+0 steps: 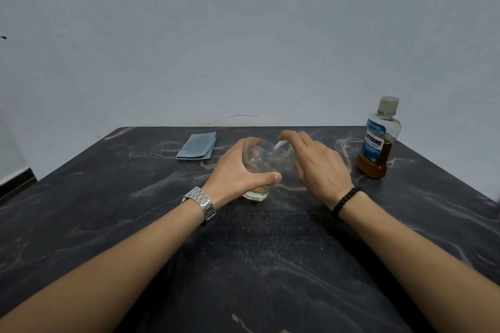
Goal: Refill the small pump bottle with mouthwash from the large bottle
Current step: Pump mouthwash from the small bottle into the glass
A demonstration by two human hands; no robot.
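Note:
The small clear pump bottle (pixel 263 162) stands mid-table with a little yellowish liquid at its bottom. My left hand (pixel 235 170) wraps around its left side, thumb across the front. My right hand (pixel 319 162) is at the bottle's top right, fingertips pinching the white pump piece (pixel 280 145), most of which is hidden by the fingers. The large mouthwash bottle (pixel 378 140) stands upright at the far right with its cap on, amber liquid filling roughly its lower third.
A folded blue-grey cloth (pixel 197 146) lies at the back left of the dark marbled table (pixel 257 251). A pale wall rises just behind the table's far edge. The table's right edge runs close to the large bottle.

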